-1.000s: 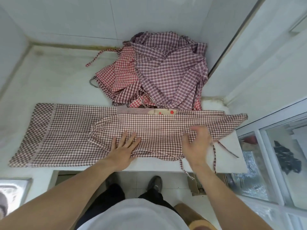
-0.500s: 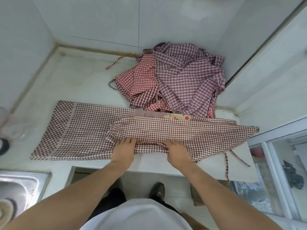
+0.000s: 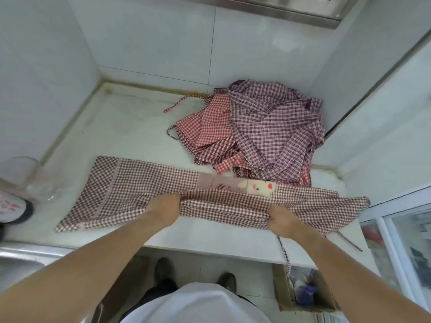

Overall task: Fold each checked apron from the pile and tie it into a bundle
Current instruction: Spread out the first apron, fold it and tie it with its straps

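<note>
A brown-and-white checked apron [image 3: 130, 190] lies stretched out lengthwise along the near edge of a white counter [image 3: 121, 127], its left part flat and its right part gathered into a long fold. A small cartoon patch [image 3: 257, 186] in cream with red spots shows on the apron just beyond the fold. The left hand [image 3: 164, 209] grips the gathered cloth near the apron's middle, fingers curled under the fold and out of sight. The right hand [image 3: 281, 219] grips the same fold further right, also with fingers tucked into the cloth. A thin apron tie [image 3: 285, 251] hangs down over the counter's near edge below the right hand. Behind the apron, towards the far right corner, sits the pile of checked aprons [image 3: 263, 134], red checks on the left and purple checks heaped on the right, touching the spread apron's far edge. To the far left stands a clear plastic container [image 3: 22, 176], and a steel sink [image 3: 22, 255] shows at the near left. Below the counter on the right is an open cardboard box [image 3: 303, 290]. White tiled walls enclose the counter.
</note>
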A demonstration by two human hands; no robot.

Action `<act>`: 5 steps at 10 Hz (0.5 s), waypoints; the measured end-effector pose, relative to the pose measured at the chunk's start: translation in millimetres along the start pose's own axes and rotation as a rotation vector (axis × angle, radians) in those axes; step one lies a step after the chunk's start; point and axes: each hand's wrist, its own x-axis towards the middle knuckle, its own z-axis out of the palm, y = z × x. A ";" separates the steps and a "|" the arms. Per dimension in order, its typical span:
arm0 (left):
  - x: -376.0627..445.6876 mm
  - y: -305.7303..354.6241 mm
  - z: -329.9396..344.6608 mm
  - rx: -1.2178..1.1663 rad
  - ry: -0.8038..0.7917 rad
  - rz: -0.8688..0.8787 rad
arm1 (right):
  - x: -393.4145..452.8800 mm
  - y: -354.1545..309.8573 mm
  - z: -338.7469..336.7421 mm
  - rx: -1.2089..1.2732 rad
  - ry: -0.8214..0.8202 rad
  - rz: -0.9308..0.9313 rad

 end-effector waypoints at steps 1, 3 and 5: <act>10.3 -8.9 -8.2 -0.040 -0.239 -0.011 | 4.5 -2.5 -15.5 -0.041 -0.104 0.022; 22.5 -42.9 -8.7 -0.022 -0.403 -0.070 | 4.0 9.3 -22.0 0.460 -0.078 0.140; 29.1 -64.6 -10.7 -0.144 -0.249 -0.130 | 6.1 11.5 -24.6 0.363 0.123 0.133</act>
